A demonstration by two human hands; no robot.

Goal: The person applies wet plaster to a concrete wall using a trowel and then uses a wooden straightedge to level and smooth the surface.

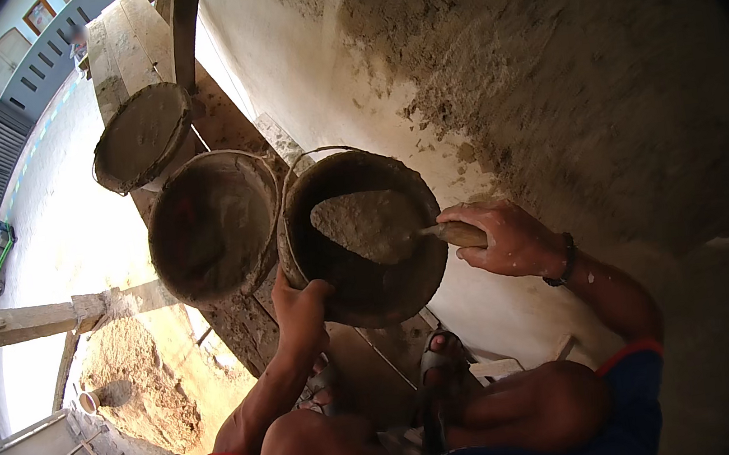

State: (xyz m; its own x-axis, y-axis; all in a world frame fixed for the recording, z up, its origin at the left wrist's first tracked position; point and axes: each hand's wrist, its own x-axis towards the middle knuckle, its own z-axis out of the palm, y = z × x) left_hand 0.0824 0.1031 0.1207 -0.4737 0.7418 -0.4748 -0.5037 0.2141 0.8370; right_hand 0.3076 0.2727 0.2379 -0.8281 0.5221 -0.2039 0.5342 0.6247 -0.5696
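A dark, mortar-crusted bucket (pixel 372 304) stands tilted toward me, its wire handle fallen toward the far side. My left hand (pixel 300 313) is closed on its near left rim, thumb over the edge. The wooden handle of a trowel (pixel 464 233) is wrapped in my right hand (pixel 507 237), at the bucket's right rim. Its broad blade reaches inside the bucket and looks coated with grey mortar. Against the left side of this bucket sits a second bucket (pixel 217 227), smeared with wet mortar inside. Farther off is a third bucket (pixel 144 136), filled nearly to its rim with grey mortar.
Wooden scaffold planks (pixel 128 47) carry the buckets and my sandalled feet. To the right rises a wall (pixel 549 96), partly covered with rough, damp plaster. A wooden beam (pixel 21 322) juts out at left. Far below lie a sand pile (pixel 142 382) and bright paved ground.
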